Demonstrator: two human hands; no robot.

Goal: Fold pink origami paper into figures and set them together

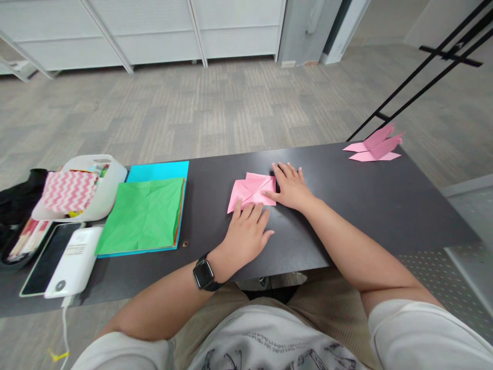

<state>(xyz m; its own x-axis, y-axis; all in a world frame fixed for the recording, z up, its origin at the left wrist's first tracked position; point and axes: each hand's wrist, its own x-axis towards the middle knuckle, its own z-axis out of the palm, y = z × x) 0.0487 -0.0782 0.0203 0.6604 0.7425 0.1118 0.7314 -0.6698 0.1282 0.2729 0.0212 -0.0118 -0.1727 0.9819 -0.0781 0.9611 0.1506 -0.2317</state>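
A folded pink paper lies on the dark table, with several creases and a pointed left corner. My left hand, a black watch on its wrist, rests palm down at the paper's near edge with its fingertips touching it. The fingers are spread. My right hand lies flat at the paper's right edge, fingers apart, the thumb resting on the paper. Two folded pink paper birds sit side by side at the table's far right.
Green paper tops a stack over blue paper on the left. Beyond are a white basket with a pink zigzag cloth, a phone, a white power bank with a cable, and a black bag.
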